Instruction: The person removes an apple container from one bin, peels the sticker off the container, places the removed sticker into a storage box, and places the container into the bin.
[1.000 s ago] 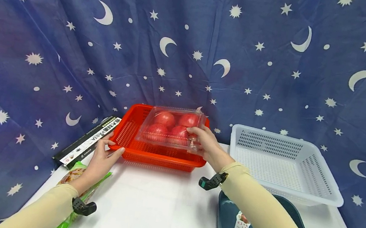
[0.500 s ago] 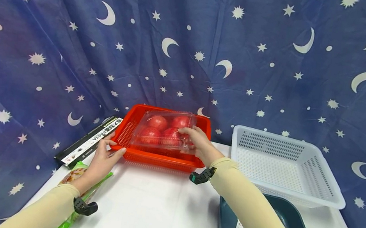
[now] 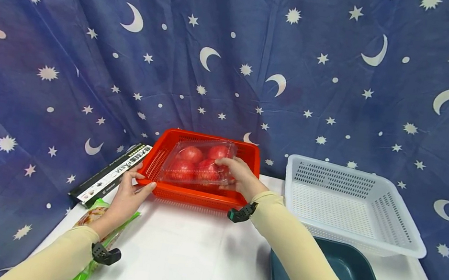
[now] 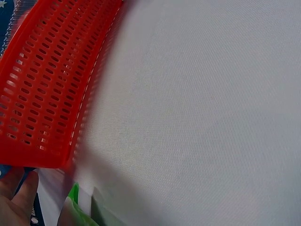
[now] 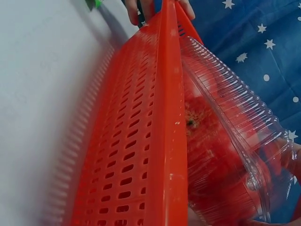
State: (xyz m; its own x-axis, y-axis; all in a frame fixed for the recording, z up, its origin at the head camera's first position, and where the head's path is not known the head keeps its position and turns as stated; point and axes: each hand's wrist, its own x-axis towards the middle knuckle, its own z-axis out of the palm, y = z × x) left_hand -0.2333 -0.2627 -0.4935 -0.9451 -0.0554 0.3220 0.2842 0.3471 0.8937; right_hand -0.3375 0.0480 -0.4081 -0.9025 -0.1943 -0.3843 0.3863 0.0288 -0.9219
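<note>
1. The right grip [image 3: 240,178] clasps the tomato box [image 3: 196,167] at its near right end, tilted inside the red basket [image 3: 194,196].
2. The left grip [image 3: 129,193] holds the basket's near left corner, thumb on the rim.
3. The basket sits on the white surface [image 3: 189,256].

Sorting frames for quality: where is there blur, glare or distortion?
Head view: sharp, wide-angle bending at the edges. Left wrist view: red basket smeared, its near edge soft. Right wrist view: glare streaks on the clear tomato box; basket wall blurred toward the table.
</note>
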